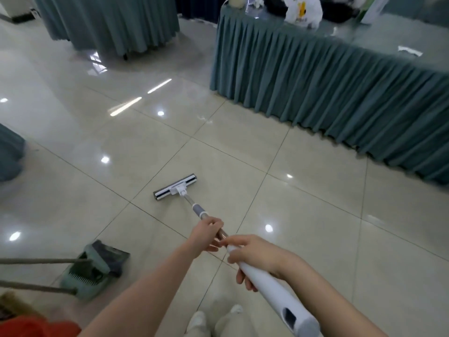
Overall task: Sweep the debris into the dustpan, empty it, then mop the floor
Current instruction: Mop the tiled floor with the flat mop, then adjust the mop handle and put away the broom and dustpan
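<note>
A flat mop [175,187] with a white and grey head lies on the shiny cream tile floor [315,215] in the middle of the view. Its metal pole runs back toward me into a thick white handle [274,293]. My left hand [208,233] grips the pole further down, and my right hand [252,257] grips the top of the white handle just behind it. A green dustpan [90,276] with a broom [108,257] resting in it sits on the floor at the lower left, their long handles running off the left edge.
A long table with a pleated teal skirt [328,93] stands at the right, with bags on top. A round teal-skirted table [109,23] is at the back left, another teal skirt [9,154] at the left edge. My shoes [199,319] show below.
</note>
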The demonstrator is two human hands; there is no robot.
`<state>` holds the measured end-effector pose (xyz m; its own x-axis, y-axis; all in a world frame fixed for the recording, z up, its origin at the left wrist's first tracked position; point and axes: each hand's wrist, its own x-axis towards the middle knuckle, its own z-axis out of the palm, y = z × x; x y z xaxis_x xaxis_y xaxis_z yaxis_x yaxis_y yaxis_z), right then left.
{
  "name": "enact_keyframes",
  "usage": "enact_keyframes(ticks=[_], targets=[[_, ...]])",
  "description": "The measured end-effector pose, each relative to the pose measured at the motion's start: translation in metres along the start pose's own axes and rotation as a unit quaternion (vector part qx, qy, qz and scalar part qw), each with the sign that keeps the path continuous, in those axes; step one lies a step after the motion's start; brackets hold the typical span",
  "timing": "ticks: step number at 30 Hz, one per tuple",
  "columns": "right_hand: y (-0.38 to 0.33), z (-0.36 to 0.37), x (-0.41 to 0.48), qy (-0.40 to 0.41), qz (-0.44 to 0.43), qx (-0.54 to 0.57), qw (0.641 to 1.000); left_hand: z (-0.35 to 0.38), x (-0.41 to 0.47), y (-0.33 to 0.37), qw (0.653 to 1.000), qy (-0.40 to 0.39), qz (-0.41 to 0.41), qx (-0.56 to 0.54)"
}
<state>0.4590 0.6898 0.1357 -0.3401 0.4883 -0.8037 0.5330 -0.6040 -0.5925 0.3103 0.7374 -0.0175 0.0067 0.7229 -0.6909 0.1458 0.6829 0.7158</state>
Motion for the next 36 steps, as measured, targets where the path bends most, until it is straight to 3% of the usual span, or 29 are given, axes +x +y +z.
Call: enact_keyframes(ticks=[9, 13, 18, 24, 28, 30, 36], targets=[[-0.045, -0.029, 0.010, 0.001, -0.042, 0.042, 0.998, -0.012, -0.048, 0.044, 0.983, 0.087, 0.139, 0.078], [-0.053, -0.047, 0.018, 0.025, -0.150, -0.075, 0.986, 0.000, -0.069, 0.058, 0.967, 0.156, 0.184, 0.084], [-0.079, -0.056, 0.013, 0.013, -0.184, -0.115, 0.976, 0.016, -0.106, 0.075, 0.940, 0.237, 0.230, 0.080], [-0.078, -0.059, -0.027, -0.004, -0.377, -0.161, 0.912, 0.009, -0.136, 0.087, 0.893, 0.332, 0.301, 0.049], [-0.079, -0.056, -0.044, 0.022, -0.437, -0.250, 0.864, -0.004, -0.149, 0.098, 0.873, 0.341, 0.345, 0.057], [-0.081, -0.054, -0.050, 0.037, -0.466, -0.298, 0.832, -0.012, -0.154, 0.098, 0.865, 0.334, 0.360, 0.100], [-0.088, -0.047, -0.062, 0.106, -0.563, -0.396, 0.718, -0.018, -0.182, 0.099, 0.847, 0.325, 0.412, 0.086]])
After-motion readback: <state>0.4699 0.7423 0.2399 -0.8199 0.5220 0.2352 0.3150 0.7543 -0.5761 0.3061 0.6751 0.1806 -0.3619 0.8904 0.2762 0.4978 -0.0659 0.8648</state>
